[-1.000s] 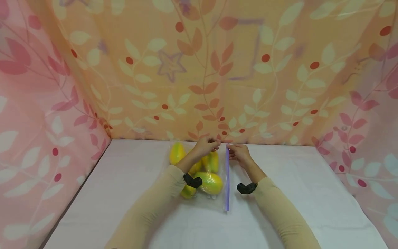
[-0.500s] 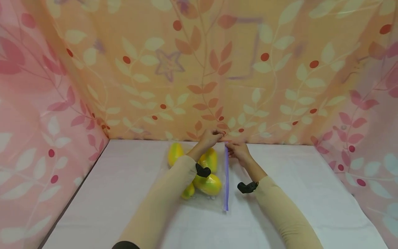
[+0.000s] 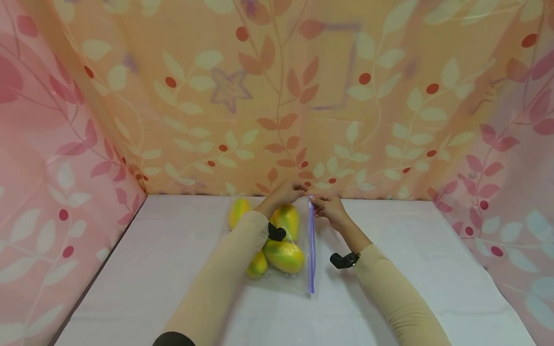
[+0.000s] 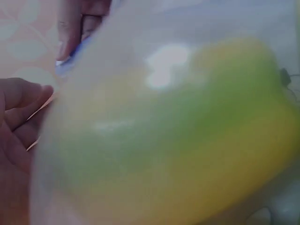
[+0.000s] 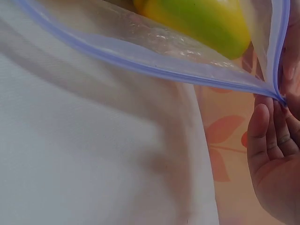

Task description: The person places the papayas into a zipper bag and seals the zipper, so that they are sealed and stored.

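A clear zip-lock bag (image 3: 298, 283) lies on the table with several yellow-and-green, mango-like fruits (image 3: 284, 256) inside. Its purple zip strip (image 3: 311, 245) faces right. At the far end of that strip, my right hand (image 3: 332, 211) pinches the corner; in the right wrist view the bag's mouth gapes, and the hand (image 5: 276, 159) is partly cut off by the frame. My left hand (image 3: 285, 193) hovers by the bag's far edge with loosely bent fingers and nothing visible in them. One fruit (image 4: 187, 136) fills most of the left wrist view through the plastic, beside the left hand (image 4: 18, 126).
A white cloth covers the table (image 3: 389, 288). An orange leaf-patterned curtain (image 3: 277, 96) hangs at its back edge, close to both hands. Pink patterned curtains (image 3: 34, 192) flank the sides. The left forearm crosses over the bag and hides some fruit.
The left hand has moved up toward the table's back edge, then slightly left. The right hand stays at the zip's far corner. The whole scene shifts a little left in view.
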`<state>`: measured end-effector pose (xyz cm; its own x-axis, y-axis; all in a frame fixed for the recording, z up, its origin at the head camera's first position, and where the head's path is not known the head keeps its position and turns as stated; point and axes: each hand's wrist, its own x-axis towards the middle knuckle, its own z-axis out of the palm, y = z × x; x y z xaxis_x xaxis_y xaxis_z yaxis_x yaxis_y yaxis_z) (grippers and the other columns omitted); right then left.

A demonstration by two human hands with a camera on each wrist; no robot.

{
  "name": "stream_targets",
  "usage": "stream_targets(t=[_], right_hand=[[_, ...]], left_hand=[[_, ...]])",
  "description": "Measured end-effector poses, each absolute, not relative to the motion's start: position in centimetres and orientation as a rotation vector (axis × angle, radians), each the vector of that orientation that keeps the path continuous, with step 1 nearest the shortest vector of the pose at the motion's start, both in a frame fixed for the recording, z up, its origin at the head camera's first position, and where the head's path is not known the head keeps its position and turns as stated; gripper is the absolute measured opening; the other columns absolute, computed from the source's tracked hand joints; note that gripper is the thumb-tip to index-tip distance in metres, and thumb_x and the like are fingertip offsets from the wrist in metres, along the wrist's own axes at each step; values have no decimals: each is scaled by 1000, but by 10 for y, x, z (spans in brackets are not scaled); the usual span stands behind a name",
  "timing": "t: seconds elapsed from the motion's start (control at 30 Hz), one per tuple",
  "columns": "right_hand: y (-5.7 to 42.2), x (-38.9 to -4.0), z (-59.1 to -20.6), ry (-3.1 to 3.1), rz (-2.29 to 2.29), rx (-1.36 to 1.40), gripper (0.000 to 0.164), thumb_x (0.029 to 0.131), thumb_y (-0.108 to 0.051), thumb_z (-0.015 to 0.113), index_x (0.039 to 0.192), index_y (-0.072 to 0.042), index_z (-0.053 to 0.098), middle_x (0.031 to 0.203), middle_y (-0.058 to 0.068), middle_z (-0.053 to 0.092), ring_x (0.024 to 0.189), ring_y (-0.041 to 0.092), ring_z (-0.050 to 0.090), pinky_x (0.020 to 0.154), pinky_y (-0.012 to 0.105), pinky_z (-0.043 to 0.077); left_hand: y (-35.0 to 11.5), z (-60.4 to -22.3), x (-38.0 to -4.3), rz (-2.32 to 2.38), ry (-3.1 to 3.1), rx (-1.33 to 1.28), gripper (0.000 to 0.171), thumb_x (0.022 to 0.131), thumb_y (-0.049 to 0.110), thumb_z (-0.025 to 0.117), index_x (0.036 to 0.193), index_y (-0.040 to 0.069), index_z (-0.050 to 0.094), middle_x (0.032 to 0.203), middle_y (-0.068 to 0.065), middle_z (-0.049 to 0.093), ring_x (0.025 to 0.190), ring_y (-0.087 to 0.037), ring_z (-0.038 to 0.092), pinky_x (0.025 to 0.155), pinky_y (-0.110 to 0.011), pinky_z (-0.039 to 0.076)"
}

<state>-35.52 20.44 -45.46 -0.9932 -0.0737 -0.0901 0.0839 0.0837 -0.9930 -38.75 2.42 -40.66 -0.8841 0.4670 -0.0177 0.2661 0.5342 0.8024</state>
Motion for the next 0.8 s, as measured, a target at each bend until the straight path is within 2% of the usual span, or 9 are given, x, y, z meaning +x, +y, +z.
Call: stream_targets(t=[0.07,0.13,0.27,0.4,0.63,0.8], right_hand=[[205,-354,-453,2229,-2041,-8,37,96,-15,60,119,14,59,68,-5,62,58,9,58,56,20,53],[205,-353,-451,2235,-2037,-18,38,96,-16,61,119,14,59,68,-5,63,58,9,59,57,20,53],[207,-353,-449,2257,-2028,-24,38,96,-15,61,118,15,59,67,-5,63,58,9,59,56,20,53],[208,-353,-448,2263,-2015,-29,37,96,-15,61,118,14,60,67,-5,63,58,9,59,55,19,53],[206,-352,-443,2304,-1958,-31,37,96,-18,61,116,13,61,68,-5,63,59,11,60,57,21,54],[203,-349,-439,2346,-1910,-5,34,95,-18,62,112,12,63,68,-5,63,59,12,59,57,21,54]], left_hand=[[25,-408,-387,1214,2557,650,30,100,13,51,125,2,63,128,-11,65,122,-27,56,107,-38,42],[25,-409,-386,1229,2528,662,29,100,12,51,124,2,64,125,-13,66,117,-28,59,104,-38,45],[27,-413,-385,1334,2442,657,24,98,9,53,116,0,67,112,-16,68,96,-24,61,85,-28,51],[28,-414,-385,1358,2438,612,21,97,10,56,110,1,69,102,-13,68,83,-17,55,72,-21,46],[28,-417,-387,1332,2515,614,19,96,13,59,103,1,72,98,-10,68,81,-15,56,70,-21,46],[30,-416,-383,1312,2592,610,18,95,15,62,96,1,73,87,-8,67,76,-14,54,66,-21,44]])
